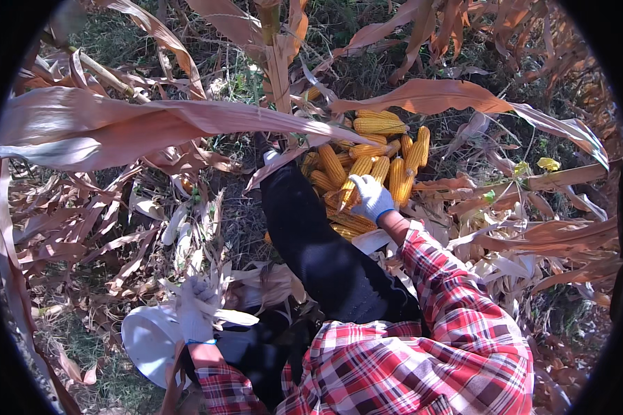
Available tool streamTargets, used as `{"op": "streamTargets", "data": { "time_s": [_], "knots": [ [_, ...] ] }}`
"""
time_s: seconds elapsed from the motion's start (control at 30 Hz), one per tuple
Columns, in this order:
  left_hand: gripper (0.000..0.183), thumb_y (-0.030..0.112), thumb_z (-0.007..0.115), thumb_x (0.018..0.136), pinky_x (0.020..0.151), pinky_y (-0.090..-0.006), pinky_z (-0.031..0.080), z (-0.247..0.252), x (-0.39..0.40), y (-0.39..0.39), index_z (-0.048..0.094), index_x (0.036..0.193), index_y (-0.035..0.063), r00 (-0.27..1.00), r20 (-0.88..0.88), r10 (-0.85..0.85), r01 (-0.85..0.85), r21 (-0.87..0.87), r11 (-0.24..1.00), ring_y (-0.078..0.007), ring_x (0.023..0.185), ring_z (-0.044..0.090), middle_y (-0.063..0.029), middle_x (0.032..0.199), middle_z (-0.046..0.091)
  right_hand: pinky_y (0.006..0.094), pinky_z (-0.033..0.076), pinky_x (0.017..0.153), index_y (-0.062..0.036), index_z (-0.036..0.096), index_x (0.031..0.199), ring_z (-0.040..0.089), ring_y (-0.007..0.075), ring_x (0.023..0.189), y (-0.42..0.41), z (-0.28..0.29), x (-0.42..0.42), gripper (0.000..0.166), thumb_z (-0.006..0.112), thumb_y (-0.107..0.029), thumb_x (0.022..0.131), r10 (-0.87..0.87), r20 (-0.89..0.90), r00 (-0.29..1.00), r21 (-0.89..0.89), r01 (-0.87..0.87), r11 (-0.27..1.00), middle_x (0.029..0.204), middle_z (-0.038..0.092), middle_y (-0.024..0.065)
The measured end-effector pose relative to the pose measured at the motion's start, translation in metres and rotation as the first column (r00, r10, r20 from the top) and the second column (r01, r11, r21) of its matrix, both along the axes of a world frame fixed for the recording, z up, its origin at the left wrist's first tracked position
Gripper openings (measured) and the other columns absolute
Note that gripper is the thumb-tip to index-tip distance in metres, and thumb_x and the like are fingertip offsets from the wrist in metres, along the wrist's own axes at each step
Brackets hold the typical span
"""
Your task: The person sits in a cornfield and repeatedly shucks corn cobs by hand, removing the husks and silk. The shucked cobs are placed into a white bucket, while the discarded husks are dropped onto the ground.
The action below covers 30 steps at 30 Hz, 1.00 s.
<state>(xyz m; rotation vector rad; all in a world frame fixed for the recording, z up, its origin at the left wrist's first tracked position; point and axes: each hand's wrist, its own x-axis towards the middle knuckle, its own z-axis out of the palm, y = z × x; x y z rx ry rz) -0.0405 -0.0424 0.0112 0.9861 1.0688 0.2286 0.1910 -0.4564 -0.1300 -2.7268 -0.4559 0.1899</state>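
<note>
My right hand (372,198), in a white knit glove with a blue cuff, reaches over a heap of husked yellow corn cobs (368,150). Its fingertips lie against a corn cob (356,181) at the near side of the heap; whether they grip it I cannot tell. At the lower left, my left hand (194,311), gloved the same way, is closed around pale dry corn husk (233,316), which sticks out on both sides of the fist. Just beside and partly behind that wrist is a white plastic bucket (148,342).
A standing corn stalk (276,67) rises ahead, its long dry leaf (109,124) crossing over the heap. Another dry leaf (425,96) arches above the cobs. My black-trousered leg (311,233) stretches between my hands. Loose husks (176,228) and dead leaves litter the ground.
</note>
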Motion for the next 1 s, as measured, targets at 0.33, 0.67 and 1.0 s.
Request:
{"op": "streamTargets", "data": {
  "time_s": [0.33,0.67,1.0],
  "knots": [
    [0.021,0.023,0.062,0.091,0.063,-0.0326,0.049,-0.045,-0.040,0.002,0.059,0.099,0.0032,0.996,-0.057,0.074,-0.078,-0.072,0.994,-0.0188,0.065,0.058,-0.0063,0.077,0.059,0.0461,0.051,0.067,-0.0113,0.063,0.097,0.063,0.0349,0.079,-0.001,-0.083,-0.029,0.014,0.061,-0.016,0.084,0.110,0.159,0.981,0.079,-0.123,0.989,0.081,0.061,0.0138],
    [0.018,0.021,0.062,0.091,0.049,-0.0270,0.034,-0.058,-0.033,-0.006,0.056,0.094,0.0049,0.996,-0.010,-0.087,0.085,-0.139,0.987,-0.0134,0.056,0.042,-0.0019,0.072,0.048,0.0474,0.053,0.078,-0.0052,0.068,0.094,0.067,0.0350,0.091,-0.153,-0.033,-0.160,0.021,0.057,-0.018,0.082,0.056,-0.875,0.481,-0.248,-0.544,0.802,0.094,0.068,0.0181],
    [0.018,0.021,0.060,0.091,0.050,-0.0255,0.031,-0.036,-0.032,-0.025,0.056,0.094,0.0030,0.982,0.053,-0.180,0.186,-0.161,0.969,-0.0120,0.058,0.038,-0.0023,0.075,0.046,0.0497,0.054,0.065,-0.0160,0.052,0.122,0.067,0.0371,0.080,-0.024,-0.093,-0.101,0.033,0.052,-0.023,0.090,0.380,-0.349,0.857,-0.027,-0.415,0.910,0.108,0.058,0.0154]
  ]
}}
